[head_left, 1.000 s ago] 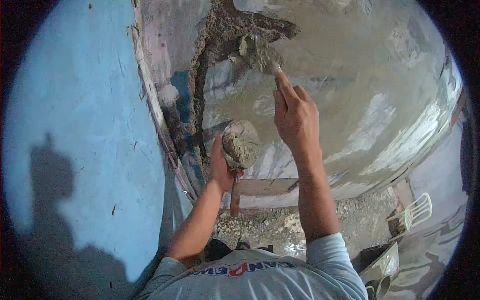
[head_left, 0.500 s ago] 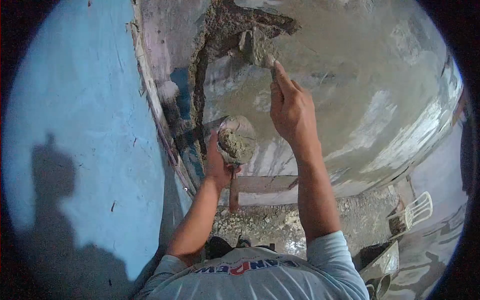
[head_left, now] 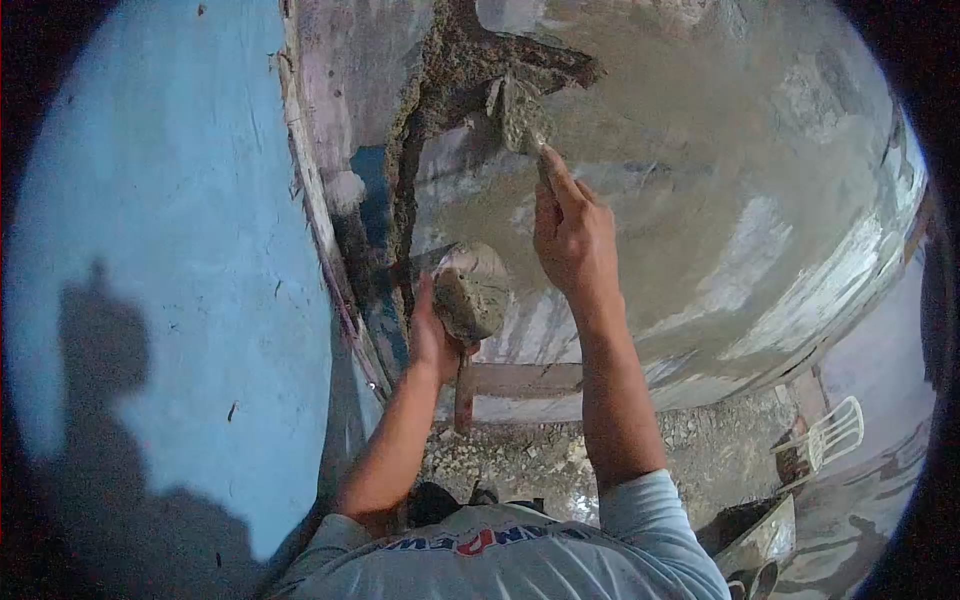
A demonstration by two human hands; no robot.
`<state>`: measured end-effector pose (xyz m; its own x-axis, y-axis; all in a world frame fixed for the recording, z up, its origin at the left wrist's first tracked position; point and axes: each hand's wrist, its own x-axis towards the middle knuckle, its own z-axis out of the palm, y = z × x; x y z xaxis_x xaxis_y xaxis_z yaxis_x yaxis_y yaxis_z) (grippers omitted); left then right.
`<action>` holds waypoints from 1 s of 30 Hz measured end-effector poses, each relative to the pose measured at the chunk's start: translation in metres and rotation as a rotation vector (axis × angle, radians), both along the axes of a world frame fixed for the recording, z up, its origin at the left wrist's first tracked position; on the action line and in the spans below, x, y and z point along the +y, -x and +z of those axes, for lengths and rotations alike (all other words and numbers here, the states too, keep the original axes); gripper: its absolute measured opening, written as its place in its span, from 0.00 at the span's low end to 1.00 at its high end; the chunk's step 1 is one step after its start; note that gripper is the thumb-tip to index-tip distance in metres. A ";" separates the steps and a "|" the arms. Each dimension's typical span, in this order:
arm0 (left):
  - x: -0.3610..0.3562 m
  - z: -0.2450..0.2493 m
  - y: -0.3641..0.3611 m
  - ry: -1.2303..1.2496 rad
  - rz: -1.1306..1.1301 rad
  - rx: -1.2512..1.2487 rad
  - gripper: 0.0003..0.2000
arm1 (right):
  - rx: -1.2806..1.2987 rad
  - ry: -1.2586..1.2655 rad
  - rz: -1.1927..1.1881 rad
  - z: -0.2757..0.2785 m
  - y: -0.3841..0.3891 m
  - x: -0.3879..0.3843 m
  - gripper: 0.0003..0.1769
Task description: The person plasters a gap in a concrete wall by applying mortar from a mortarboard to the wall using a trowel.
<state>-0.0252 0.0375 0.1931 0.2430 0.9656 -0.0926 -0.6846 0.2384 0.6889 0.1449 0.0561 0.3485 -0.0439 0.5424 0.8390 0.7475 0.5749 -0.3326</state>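
Observation:
My right hand point(head_left: 578, 228) is wrapped round the handle of a trowel point(head_left: 521, 122), its index finger stretched along toward the blade. Wet grey mortar covers that blade, which lies close to the wall just below a rough, dark gouge point(head_left: 470, 75). Lower and to the left, my left hand point(head_left: 432, 330) grips a round metal pan point(head_left: 484, 262) from its left side and underneath. A lump of mortar point(head_left: 463, 303) rests on the pan, and its stick-like handle point(head_left: 464, 398) points down past my fingers.
The patched grey wall point(head_left: 690, 220) fills the middle and right. On the left stands a blue wall point(head_left: 190, 220), bordered by a splintered wooden strip point(head_left: 318, 220). Rubble covers the floor point(head_left: 520, 452). A white plastic chair point(head_left: 835, 435) and a trough-like container point(head_left: 760, 540) are at lower right.
My right hand and the trowel have moved slightly down the wall, away from the gouge. The pan has tipped a little, so its mortar shows lower on its face.

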 end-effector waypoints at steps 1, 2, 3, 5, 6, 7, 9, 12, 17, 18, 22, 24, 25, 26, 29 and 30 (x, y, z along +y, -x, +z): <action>0.000 -0.001 0.000 -0.030 0.008 -0.001 0.38 | 0.014 0.009 -0.009 -0.009 -0.001 0.005 0.21; 0.000 -0.001 0.000 0.000 0.026 0.010 0.38 | 0.030 0.019 -0.017 -0.020 -0.003 0.007 0.20; -0.001 -0.001 -0.001 0.029 0.046 0.016 0.38 | 0.041 0.028 -0.023 -0.027 -0.002 0.005 0.20; -0.001 -0.002 -0.002 0.058 0.065 0.018 0.38 | 0.031 0.117 -0.051 -0.037 -0.003 -0.008 0.22; -0.001 -0.003 -0.002 0.062 0.064 0.024 0.38 | 0.047 0.128 -0.038 -0.045 -0.006 -0.014 0.22; 0.000 -0.002 0.000 0.056 0.068 0.028 0.38 | 0.061 0.128 -0.021 -0.048 -0.007 -0.016 0.23; 0.001 -0.007 0.005 0.011 0.019 0.001 0.39 | 0.074 0.060 0.012 -0.044 -0.008 -0.012 0.23; -0.002 -0.004 0.004 0.018 0.000 0.017 0.40 | 0.105 0.010 0.037 -0.021 0.001 -0.016 0.22; 0.008 -0.018 -0.002 0.023 0.058 0.026 0.39 | 0.077 0.011 -0.009 -0.033 0.011 0.013 0.22; 0.007 -0.016 0.002 0.034 0.045 0.045 0.38 | 0.086 0.071 -0.007 -0.041 0.011 0.011 0.22; -0.006 0.001 0.007 0.054 0.040 0.056 0.37 | 0.115 0.103 0.015 -0.066 0.002 -0.009 0.23; -0.005 0.000 0.003 0.052 0.110 0.011 0.36 | 0.154 0.052 0.070 -0.056 0.005 -0.010 0.23; -0.004 0.000 0.001 0.052 0.138 -0.007 0.35 | 0.178 0.027 0.091 -0.049 0.007 -0.012 0.23; -0.004 0.002 0.002 0.069 0.102 -0.015 0.35 | 0.148 0.007 0.087 -0.040 0.009 -0.013 0.22; 0.000 -0.001 0.005 0.083 0.030 -0.011 0.35 | 0.092 -0.023 0.071 -0.018 0.022 -0.003 0.22; 0.003 -0.005 0.004 0.058 0.033 0.004 0.36 | 0.093 -0.020 0.070 -0.025 0.024 0.008 0.22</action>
